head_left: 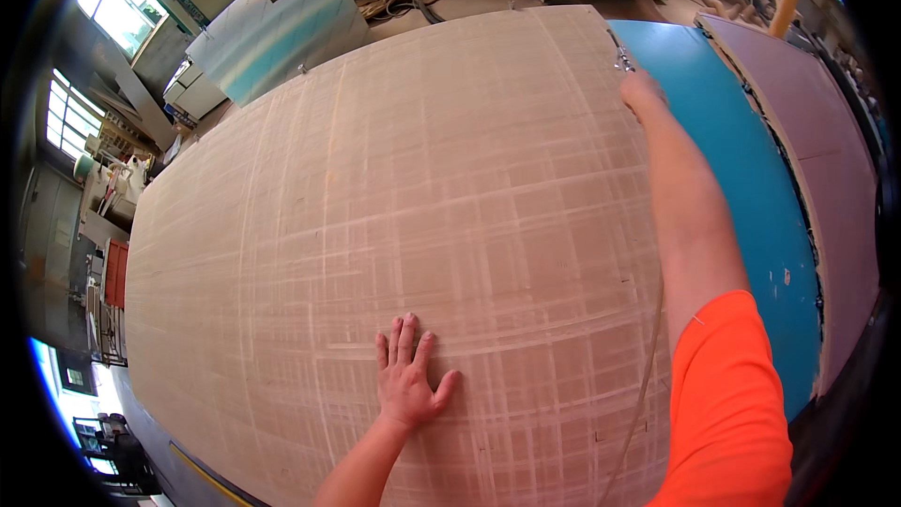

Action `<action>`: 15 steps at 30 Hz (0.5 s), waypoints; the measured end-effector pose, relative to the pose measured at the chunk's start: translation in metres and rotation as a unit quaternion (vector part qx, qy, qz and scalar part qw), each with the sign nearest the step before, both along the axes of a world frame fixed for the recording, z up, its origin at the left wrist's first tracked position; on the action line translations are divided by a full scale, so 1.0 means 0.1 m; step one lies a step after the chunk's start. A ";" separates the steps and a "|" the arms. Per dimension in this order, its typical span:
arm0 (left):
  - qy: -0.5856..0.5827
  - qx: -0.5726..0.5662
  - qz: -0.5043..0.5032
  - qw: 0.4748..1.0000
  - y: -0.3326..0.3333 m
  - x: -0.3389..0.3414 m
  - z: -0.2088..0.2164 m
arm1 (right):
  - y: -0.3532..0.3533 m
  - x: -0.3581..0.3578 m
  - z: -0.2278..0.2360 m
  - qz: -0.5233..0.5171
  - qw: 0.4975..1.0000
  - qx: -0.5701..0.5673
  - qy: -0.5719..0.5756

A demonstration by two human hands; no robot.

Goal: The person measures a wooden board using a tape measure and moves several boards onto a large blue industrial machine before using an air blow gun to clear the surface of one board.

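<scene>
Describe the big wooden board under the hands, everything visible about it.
The wooden board is a large, pale tan sheet, apparently plywood or fibreboard, crossed all over by light scored lines forming a grid. It lies flat and fills most of the view. The left hand rests palm down on it, fingers spread, near the lower middle. The right hand reaches to its far right edge, at a small metal piece. A blue panel borders that edge.

No packages, labels, signs or screens can be made out.
</scene>
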State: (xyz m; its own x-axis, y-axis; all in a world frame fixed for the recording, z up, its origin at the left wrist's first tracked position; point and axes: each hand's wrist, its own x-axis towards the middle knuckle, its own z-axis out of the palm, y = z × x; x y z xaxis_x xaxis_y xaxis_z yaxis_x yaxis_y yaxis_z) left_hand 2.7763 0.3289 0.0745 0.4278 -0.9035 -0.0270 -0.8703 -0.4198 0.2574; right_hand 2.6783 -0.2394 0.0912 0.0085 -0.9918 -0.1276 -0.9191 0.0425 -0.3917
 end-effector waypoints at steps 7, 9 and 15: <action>0.001 -0.014 0.003 1.000 0.00 0.01 0.01 | 0.18 -0.09 0.03 0.035 0.999 -0.019 0.007; 0.000 -0.015 -0.003 1.000 -0.01 0.01 0.01 | 0.19 -0.26 0.09 0.048 0.998 -0.019 0.028; -0.009 -0.025 -0.006 1.000 -0.01 0.01 -0.03 | 0.32 -1.10 0.15 0.037 0.995 0.016 0.093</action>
